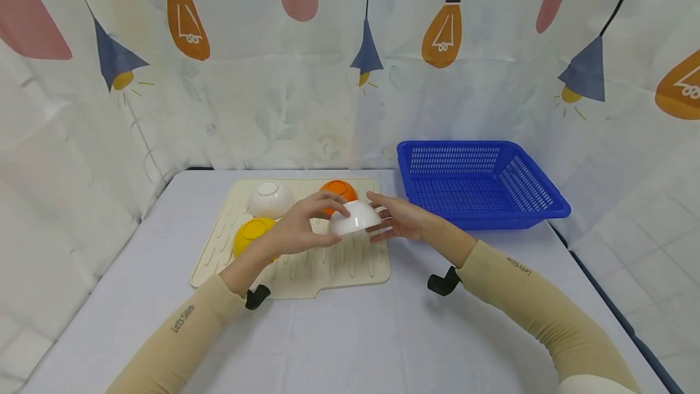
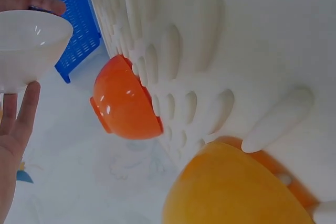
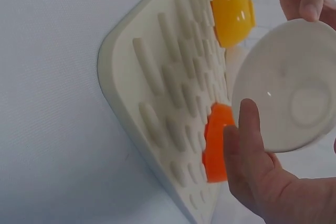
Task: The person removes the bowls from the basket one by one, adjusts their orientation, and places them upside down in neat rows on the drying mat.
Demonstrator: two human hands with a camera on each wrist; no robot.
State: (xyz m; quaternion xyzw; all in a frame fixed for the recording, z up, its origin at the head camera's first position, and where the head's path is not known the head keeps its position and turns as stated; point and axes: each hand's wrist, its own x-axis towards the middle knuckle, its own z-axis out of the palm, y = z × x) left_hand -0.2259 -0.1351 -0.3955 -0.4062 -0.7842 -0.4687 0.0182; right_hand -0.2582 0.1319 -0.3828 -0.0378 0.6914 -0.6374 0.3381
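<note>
A white bowl (image 1: 355,217) is raised over the cream draining mat (image 1: 350,266), its base upward and its inside turned toward the right wrist camera. My left hand (image 1: 303,224) holds it, fingers on the base and thumb down by the rim. My right hand (image 1: 401,217) is at the bowl's other side with fingers spread; in the right wrist view one straight finger (image 3: 250,116) overlaps the rim. Upside down on the mat sit an orange bowl (image 1: 340,187), a second white bowl (image 1: 270,199) and a yellow bowl (image 1: 251,233), the last partly hidden by my left hand.
A blue plastic basket (image 1: 481,222) with slotted walls stands at the back right of the white-covered table (image 1: 350,345). Behind the table hangs a curtain (image 1: 306,102) printed with lamps and bulbs. Black curved pieces (image 1: 444,283) stick out below both wrists.
</note>
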